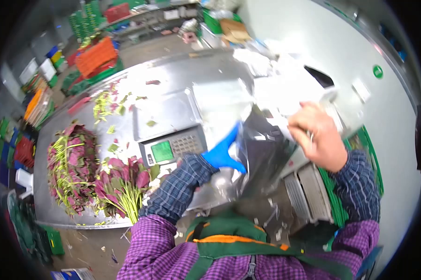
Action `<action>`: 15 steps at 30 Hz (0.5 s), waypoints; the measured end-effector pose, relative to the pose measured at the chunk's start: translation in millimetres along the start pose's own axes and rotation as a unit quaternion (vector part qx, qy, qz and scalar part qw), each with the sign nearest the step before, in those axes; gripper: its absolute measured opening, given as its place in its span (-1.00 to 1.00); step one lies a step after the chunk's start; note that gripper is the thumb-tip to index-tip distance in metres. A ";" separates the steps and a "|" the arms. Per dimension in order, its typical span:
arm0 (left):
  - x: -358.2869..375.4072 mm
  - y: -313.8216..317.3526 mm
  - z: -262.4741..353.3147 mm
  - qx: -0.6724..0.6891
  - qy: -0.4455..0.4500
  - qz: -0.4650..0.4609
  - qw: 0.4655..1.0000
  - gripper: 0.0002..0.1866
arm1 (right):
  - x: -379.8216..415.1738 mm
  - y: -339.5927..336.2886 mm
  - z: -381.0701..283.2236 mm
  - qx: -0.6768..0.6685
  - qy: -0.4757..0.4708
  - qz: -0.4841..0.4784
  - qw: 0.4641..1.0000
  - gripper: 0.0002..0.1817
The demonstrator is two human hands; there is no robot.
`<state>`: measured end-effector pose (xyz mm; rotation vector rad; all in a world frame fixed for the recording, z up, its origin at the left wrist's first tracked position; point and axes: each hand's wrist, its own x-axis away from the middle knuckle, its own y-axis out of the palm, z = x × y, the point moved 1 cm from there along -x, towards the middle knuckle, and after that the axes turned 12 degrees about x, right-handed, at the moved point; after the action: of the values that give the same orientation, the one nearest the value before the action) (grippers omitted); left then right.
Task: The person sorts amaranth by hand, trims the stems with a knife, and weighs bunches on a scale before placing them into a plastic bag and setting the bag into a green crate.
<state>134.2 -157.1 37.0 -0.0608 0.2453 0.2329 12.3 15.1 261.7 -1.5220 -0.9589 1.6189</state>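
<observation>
Left hand (223, 151), in a blue glove, and bare right hand (318, 137) each hold a grip closed on a clear plastic bag (262, 140) stretched between them, apparently open though blurred. Left of the gloved grip, a scale (173, 147) and red-leaved greens (122, 182) lie on the steel table (173, 79).

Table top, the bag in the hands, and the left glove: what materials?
Table top: looks like brushed stainless steel, grey with soft glare. Bag: thin clear plastic film, glossy and creased, see-through to dark behind; both hands grip it. Left hand glove: smooth blue, probably nitrile or latex; cannot tell which. Right hand is bare.
</observation>
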 end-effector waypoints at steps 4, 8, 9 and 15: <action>-8.4 14.2 36.8 0.103 0.042 -0.004 0.994 0.47 | -11.0 -25.4 3.9 -0.017 -0.035 0.014 0.999 -0.93; -5.8 6.4 37.2 -0.022 0.041 0.041 0.998 0.45 | -4.9 -30.2 -3.7 -0.043 -0.069 0.006 0.997 -0.92; -2.9 5.9 29.5 -0.024 0.043 0.045 0.998 0.45 | -0.4 -24.6 -6.1 -0.067 -0.085 -0.017 0.994 -0.91; 19.6 13.6 -30.8 0.212 -0.001 -0.019 0.977 0.43 | 2.2 -0.8 1.1 -0.122 -0.117 -0.133 0.977 -0.93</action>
<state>142.3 -142.2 2.0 0.3576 0.2882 0.1389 11.2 17.4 261.4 -1.3056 -1.4708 1.5515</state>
